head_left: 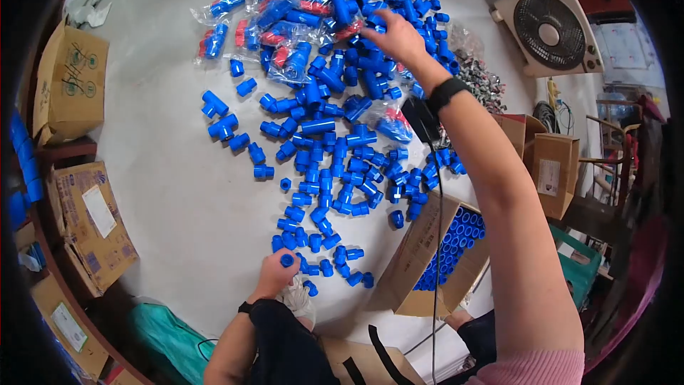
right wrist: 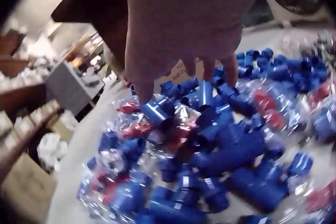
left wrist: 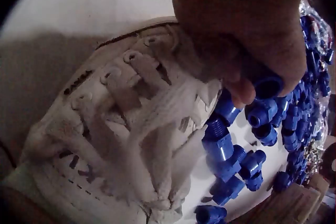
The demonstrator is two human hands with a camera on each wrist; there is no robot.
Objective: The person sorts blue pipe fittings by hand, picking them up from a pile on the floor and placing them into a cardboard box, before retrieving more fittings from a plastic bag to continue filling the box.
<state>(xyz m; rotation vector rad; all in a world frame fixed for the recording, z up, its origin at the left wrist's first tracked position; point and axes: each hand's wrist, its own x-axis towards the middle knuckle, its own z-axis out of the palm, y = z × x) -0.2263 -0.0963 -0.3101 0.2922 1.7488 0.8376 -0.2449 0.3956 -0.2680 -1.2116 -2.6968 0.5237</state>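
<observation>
My left hand grips a blue pipe fitting, its round open end facing up; the left wrist view shows the fitting in the curled fingers of the hand. My right hand reaches over the top of the pile, fingers spread and pointing down by bagged blue and red valves. In the right wrist view the thumb of the hand is at a blue fitting; whether it touches is unclear. Loose blue fittings lie between the hands.
A carton of blue pipe pieces stands at the lower right, a box fan at the upper right. Cartons line the left side. Small metal parts lie right of the pile. A pale lace-up shoe is beside the left hand.
</observation>
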